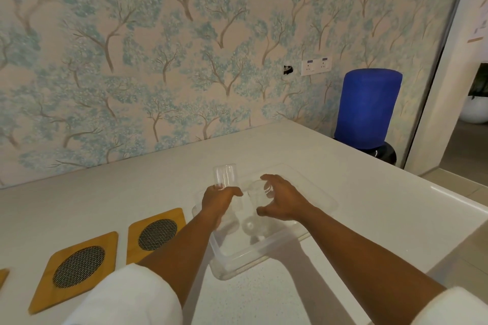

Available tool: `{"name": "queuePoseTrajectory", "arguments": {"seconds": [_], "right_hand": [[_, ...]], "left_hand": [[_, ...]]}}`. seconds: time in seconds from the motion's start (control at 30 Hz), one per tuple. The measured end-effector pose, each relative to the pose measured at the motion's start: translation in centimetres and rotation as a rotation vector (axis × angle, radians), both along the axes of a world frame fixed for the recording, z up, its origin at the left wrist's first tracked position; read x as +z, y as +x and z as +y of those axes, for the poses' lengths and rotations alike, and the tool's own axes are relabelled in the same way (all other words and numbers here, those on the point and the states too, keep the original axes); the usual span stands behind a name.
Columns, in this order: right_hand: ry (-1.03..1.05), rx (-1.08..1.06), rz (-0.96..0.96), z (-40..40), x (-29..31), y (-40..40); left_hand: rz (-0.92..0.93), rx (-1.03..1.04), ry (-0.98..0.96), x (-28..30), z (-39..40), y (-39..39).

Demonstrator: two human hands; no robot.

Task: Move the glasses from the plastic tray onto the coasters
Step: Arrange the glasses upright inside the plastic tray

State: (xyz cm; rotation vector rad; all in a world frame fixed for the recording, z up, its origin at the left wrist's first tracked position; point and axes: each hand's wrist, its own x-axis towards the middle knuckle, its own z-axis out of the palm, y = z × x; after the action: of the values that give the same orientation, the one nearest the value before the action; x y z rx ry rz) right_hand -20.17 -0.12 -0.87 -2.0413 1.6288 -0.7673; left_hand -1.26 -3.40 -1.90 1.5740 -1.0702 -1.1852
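A clear plastic tray [245,261] lies on the white counter. My left hand [217,199] grips the base of a clear glass [224,174] and holds it upright above the tray's left side. My right hand [281,199] is curved, fingers apart, around the top of a second glass [254,200] that stands in the tray; I cannot tell if they touch. A third glass [232,217] shows faintly beside my left wrist. Wooden coasters with dark mesh centres lie to the left: one [158,232] beside the tray, another [79,266] further left, a third [3,276] at the frame edge.
Tree-patterned wallpaper backs the counter [132,192]. A blue-covered water bottle [367,111] on a dark stand rises past the counter's far right corner. The counter edge [459,200] runs along the right, with tiled floor beyond. Wall sockets [315,64] are on the wall.
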Motion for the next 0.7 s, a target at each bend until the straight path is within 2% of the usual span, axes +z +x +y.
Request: {"name": "queuePoseTrajectory", "arguments": {"seconds": [0.37, 0.7], "right_hand": [[0.023, 0.006, -0.095, -0.7, -1.0, 1.0], [0.023, 0.02, -0.08, -1.2, -1.5, 1.2]], "left_hand": [[-0.313, 0.07, -0.071, -1.1, 0.4, 0.0], [-0.373, 0.012, -0.053, -2.3, 0.4, -0.2]]}}
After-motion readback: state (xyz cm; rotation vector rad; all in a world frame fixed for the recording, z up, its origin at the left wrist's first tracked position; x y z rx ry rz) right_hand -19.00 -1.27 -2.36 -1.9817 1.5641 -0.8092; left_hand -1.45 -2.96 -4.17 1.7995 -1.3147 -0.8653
